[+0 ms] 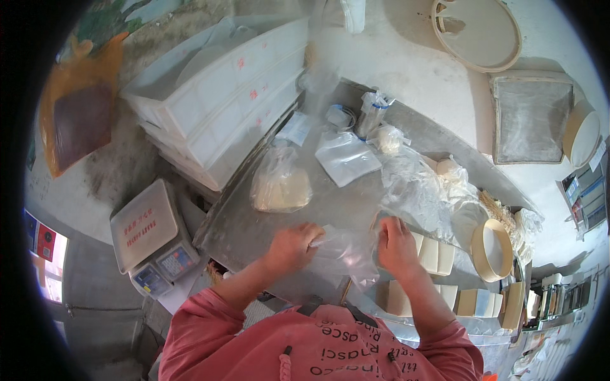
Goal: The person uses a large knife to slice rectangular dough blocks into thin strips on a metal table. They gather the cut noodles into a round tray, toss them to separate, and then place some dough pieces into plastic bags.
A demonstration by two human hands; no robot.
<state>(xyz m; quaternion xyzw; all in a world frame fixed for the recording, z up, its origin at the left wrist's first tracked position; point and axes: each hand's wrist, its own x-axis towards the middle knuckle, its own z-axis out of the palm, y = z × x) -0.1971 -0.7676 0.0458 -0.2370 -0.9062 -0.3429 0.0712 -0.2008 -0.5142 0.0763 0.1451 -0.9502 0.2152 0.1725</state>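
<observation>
My left hand (294, 246) grips the gathered edge of a clear plastic bag (345, 255) over the grey tabletop (228, 228). The bag hangs loosely between my hands and looks to have nothing in it. On the other side of the bag, my right hand (396, 245) has its fingers curled in. Whether it pinches the bag's edge is hidden. Beyond my left hand stands a filled clear bag (282, 188) with pale yellowish contents. A stack of flat clear bags (347, 155) lies farther back. Pale rectangular blocks (436, 257) sit just right of my right hand.
Stacked white plastic crates (228, 95) rise at the left, behind a digital scale (147, 228). A round wooden-rimmed sieve (491, 250) stands at the right, near more blocks (476, 303). Crumpled plastic sheeting (410, 176) and a metal canister (371, 119) line the back.
</observation>
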